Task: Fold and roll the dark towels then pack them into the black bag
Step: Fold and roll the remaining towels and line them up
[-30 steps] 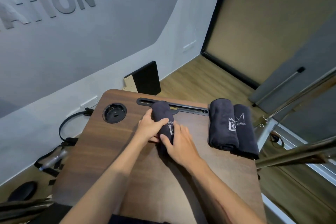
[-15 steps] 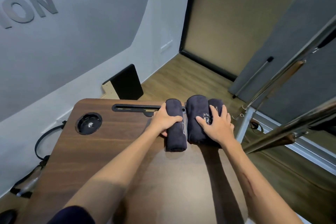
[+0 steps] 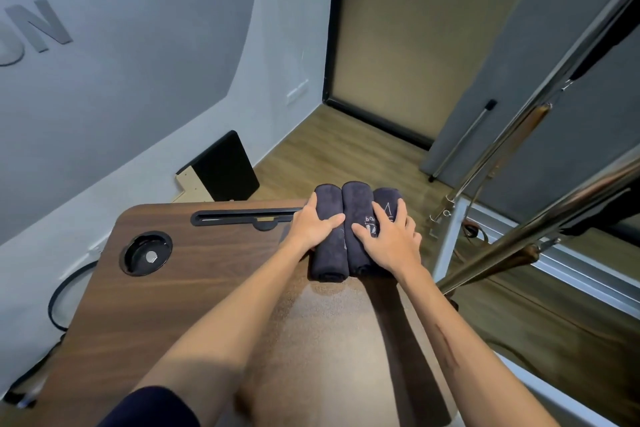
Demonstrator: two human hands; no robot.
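Three rolled towels (image 3: 356, 199) are held: one gripped by the left hand (image 3: 311, 226), two pressed under the flat right hand (image 3: 392, 242)

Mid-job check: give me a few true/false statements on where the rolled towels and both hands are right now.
1. Three rolled towels, the left towel, middle towel and right towel, lie side by side at the far right of the table. True.
2. The right hand lies flat on bare tabletop, clear of the towels. False: it rests across the middle and right towels.
3. The left hand holds the left towel, with the thumb across its top. True.
4. One towel sits in the round recess. False: the recess is far to the left, apart from all three towels.
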